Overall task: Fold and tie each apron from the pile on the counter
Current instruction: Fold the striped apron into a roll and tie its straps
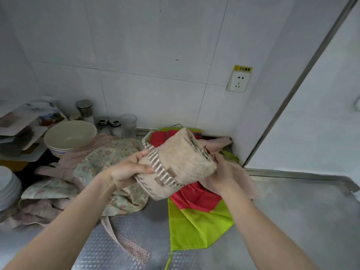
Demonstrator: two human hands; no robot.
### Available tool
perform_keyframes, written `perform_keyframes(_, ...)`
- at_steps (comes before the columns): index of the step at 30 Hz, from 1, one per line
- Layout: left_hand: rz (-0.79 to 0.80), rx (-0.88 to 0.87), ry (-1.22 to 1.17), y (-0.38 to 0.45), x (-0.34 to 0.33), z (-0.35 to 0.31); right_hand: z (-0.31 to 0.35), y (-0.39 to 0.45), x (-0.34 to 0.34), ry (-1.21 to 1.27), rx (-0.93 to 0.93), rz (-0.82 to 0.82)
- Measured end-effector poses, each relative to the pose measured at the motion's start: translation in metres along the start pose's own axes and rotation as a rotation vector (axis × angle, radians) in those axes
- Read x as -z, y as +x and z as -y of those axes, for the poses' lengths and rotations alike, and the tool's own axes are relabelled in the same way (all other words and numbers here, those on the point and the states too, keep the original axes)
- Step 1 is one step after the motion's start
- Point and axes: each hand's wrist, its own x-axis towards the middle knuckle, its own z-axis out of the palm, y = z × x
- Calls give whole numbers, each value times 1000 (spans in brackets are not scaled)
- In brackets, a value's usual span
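A beige apron rolled into a thick bundle (pixel 181 160) is held in the air above the counter, with a striped strap (pixel 161 172) wound round its left part. My left hand (pixel 128 168) grips the bundle's left end, thumb on top. My right hand (pixel 222 172) holds the right end from below, its fingers mostly hidden behind the roll. Under the bundle lies a red and lime-green apron (pixel 198 217) spread flat. A floral apron (pixel 109 158) with pink dotted trim lies crumpled to the left. A pale pink apron (pixel 243 182) lies at the back right corner.
The steel counter (pixel 292 221) is bare at the right. Stacked bowls (pixel 70 137), shaker jars (pixel 109 123) and a glass (pixel 128 125) stand along the back wall at left, with white plates (pixel 7 186) at the far left. A wall socket (pixel 238 80) is above the corner.
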Motion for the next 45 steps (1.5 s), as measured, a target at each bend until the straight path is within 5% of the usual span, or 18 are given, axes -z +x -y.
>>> perform_keyframes(5,-432,-61,-230,14,2,8,-45,-10,24,-21,77,-148)
perform_keyframes(8,-711,71,-226,28,16,27,-43,-30,16,-140,166,-105)
perform_keyframes(11,-791,217,-138,33,26,66,-31,-48,-9,-329,350,37)
perform_keyframes(14,-680,369,182,32,12,110,-32,-46,-34,-366,393,158)
perform_keyframes(19,-408,482,732,30,-12,144,-81,-23,-43,-489,-7,282)
perform_keyframes(27,-100,490,858,28,15,152,-133,14,-48,-616,-264,72)
perform_keyframes(32,-88,494,436,30,26,147,-130,16,-42,-480,-378,98)
perform_keyframes(37,-300,368,231,36,23,147,-131,28,-32,-484,-371,7)
perform_keyframes(45,-263,214,880,46,17,143,-113,25,-42,-709,-651,359)
